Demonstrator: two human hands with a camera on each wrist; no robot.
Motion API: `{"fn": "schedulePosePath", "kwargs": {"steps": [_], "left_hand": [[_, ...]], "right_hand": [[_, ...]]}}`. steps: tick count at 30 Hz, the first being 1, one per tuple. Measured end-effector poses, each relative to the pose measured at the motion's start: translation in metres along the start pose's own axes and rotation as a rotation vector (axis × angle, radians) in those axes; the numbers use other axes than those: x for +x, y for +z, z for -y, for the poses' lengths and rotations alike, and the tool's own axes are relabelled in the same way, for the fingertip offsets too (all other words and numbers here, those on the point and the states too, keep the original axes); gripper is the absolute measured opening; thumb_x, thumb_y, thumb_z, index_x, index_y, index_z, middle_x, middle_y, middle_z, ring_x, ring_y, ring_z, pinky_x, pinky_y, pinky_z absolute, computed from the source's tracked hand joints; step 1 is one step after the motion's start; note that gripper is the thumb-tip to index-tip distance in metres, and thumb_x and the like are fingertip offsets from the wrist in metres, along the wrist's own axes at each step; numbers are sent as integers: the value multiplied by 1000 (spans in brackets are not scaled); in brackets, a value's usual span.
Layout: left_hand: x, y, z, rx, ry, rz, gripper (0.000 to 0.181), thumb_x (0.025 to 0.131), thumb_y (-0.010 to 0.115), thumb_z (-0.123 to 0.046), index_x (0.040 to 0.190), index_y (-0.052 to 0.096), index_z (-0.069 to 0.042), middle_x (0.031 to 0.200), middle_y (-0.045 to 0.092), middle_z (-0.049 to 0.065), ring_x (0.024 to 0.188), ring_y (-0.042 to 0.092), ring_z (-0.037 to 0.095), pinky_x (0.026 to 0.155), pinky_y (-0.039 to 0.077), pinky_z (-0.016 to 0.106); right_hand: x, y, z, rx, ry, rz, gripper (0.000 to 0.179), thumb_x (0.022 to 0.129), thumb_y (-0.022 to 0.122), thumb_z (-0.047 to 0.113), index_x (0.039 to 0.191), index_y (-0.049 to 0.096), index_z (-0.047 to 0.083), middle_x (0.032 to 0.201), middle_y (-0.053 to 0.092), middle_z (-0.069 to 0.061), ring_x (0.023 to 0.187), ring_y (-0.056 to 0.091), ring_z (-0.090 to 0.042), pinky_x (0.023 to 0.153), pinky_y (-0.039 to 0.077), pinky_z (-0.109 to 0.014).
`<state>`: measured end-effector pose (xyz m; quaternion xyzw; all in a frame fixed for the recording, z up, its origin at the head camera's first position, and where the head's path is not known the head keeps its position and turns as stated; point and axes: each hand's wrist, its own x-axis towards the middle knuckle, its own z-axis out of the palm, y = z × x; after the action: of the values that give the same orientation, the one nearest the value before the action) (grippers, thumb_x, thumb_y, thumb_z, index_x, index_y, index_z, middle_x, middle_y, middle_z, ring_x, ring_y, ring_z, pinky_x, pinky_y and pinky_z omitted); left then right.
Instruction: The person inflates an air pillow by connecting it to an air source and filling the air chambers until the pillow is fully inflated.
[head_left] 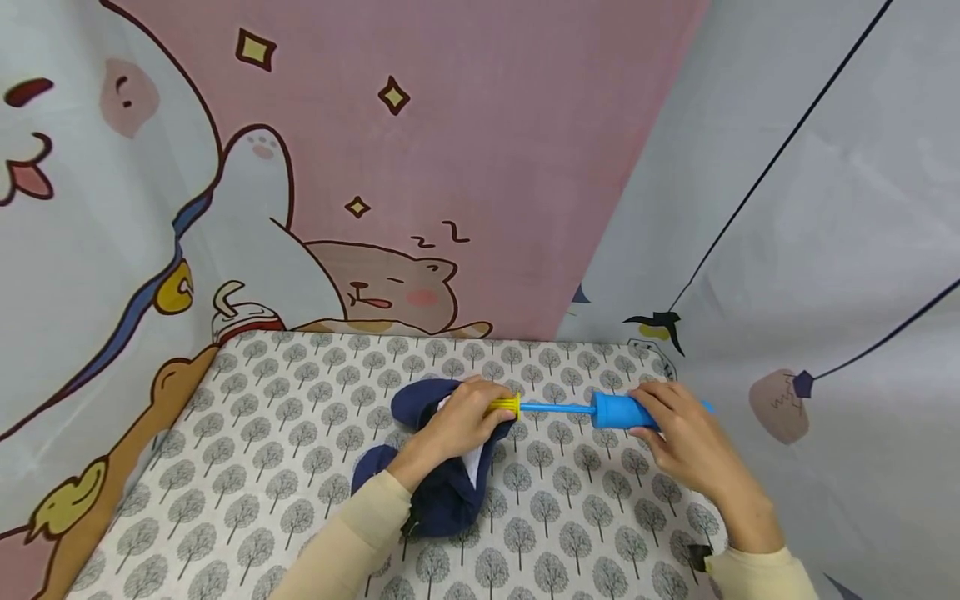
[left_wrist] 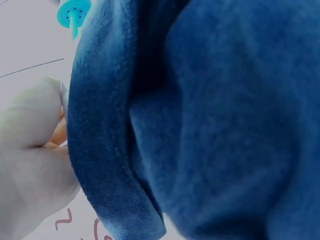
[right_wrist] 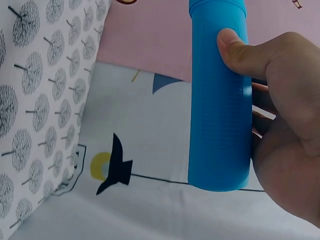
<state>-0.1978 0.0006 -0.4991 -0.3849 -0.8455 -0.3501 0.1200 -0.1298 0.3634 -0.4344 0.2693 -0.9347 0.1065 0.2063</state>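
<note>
Stretched between both hands is a hand pump with a blue barrel (head_left: pixel 618 412), a thin blue rod (head_left: pixel 557 408) and a yellow ribbed handle (head_left: pixel 507 406). My left hand (head_left: pixel 468 419) grips the handle. Around the barrel curl the fingers and thumb of my right hand (head_left: pixel 684 432); its thumb presses the side in the right wrist view. A limp navy velvety piece with rounded lobes (head_left: pixel 450 504), resembling a neck pillow, bunches under my left hand and wrist. White lining shows at its opening. Its folds (left_wrist: pixel 225 120) fill most of the left wrist view and hide part of that hand.
A table covered with tree-print cloth (head_left: pixel 247 433) lies below the hands. Behind it hangs a pink and white cartoon curtain (head_left: pixel 510 167), continuing down both sides. A small black object (head_left: pixel 701 557) sits at my right cuff.
</note>
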Motion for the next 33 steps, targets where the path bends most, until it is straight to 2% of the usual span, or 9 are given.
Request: {"fn": "schedulePosePath", "kwargs": {"steps": [5,11,17,22,33], "left_hand": [[-1,7,5,3,38,-40,19,110,75,-22,120,82,-8,112,85,6,96,69,18,84,57,32],[0,2,-2,-19,13,-37,18,106,80,-18,120,83,-6,112,85,8,96,71,23,84,59,37],[0,4,7,-44,6,-66,18,107,80,-21,119,83,-7,111,85,6,93,68,18,78,56,31],[0,-4,-4,-76,-55,-39,21,103,84,-17,120,84,-6,112,86,8,91,66,19,76,53,29],[2,-2,-11,-21,-96,-3,20,104,83,-19,120,84,-8,115,87,7,97,71,22,85,57,32]], "right_hand": [[6,7,7,9,-35,1,57,84,97,6,134,74,-9,130,76,-24,121,69,-47,104,58,-67],[18,15,17,-11,-88,-21,55,85,97,8,131,74,-10,127,78,-24,115,71,-43,100,60,-61],[30,24,28,-25,-132,-36,54,84,98,9,129,74,-10,123,77,-23,111,70,-42,97,60,-59],[39,29,37,-40,-135,-18,52,86,97,11,128,74,-9,122,77,-22,110,70,-41,96,61,-58],[46,45,53,-44,-125,28,52,91,96,17,131,74,-7,126,77,-20,112,70,-37,100,61,-54]]}}
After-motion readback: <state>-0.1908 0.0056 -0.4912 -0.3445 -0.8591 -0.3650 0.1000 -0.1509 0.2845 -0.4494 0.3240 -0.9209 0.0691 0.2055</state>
